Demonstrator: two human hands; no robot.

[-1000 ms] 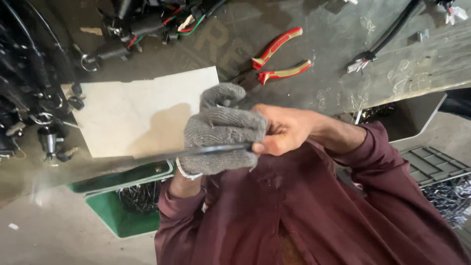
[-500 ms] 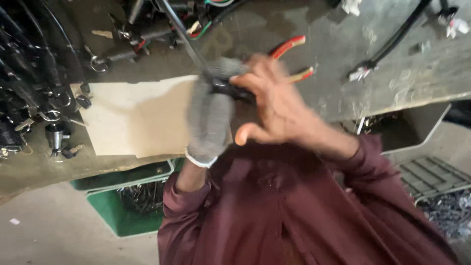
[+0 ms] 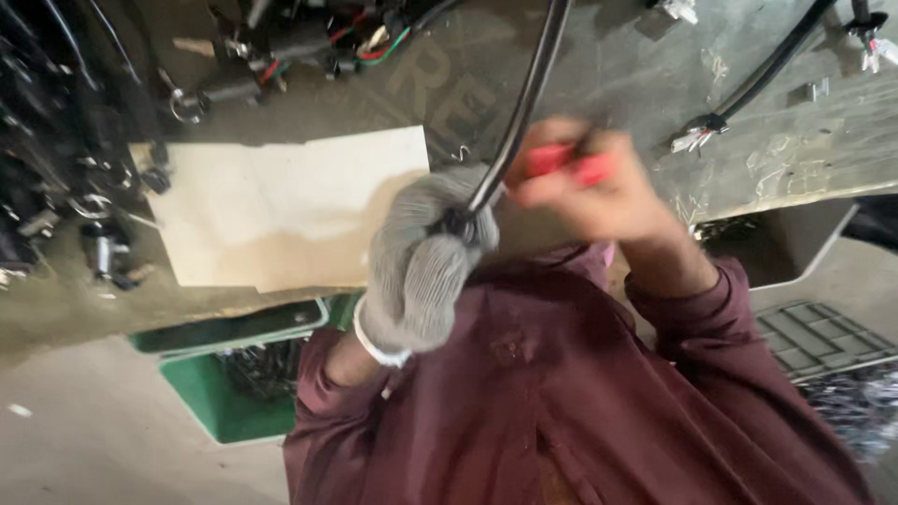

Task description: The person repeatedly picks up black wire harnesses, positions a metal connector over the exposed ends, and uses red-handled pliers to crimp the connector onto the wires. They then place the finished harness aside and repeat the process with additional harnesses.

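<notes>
black cable in your two hands

your left hand (image 3: 426, 266), in a grey glove, is closed tight round the black cable (image 3: 524, 98) over the table (image 3: 599, 75). your right hand (image 3: 594, 182) is squeezed round the red-handled pliers (image 3: 561, 164). the cable looks bendy, springy and light, so hold it close by the glove.

Workshop, scuffed bench (image 3: 599, 84), cable harnesses (image 3: 309, 42), parts bin (image 3: 215, 411)

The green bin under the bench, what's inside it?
The green bin holds a dark tangle, perhaps wires. The bench edge and the maroon sleeve cover the rest.
</notes>
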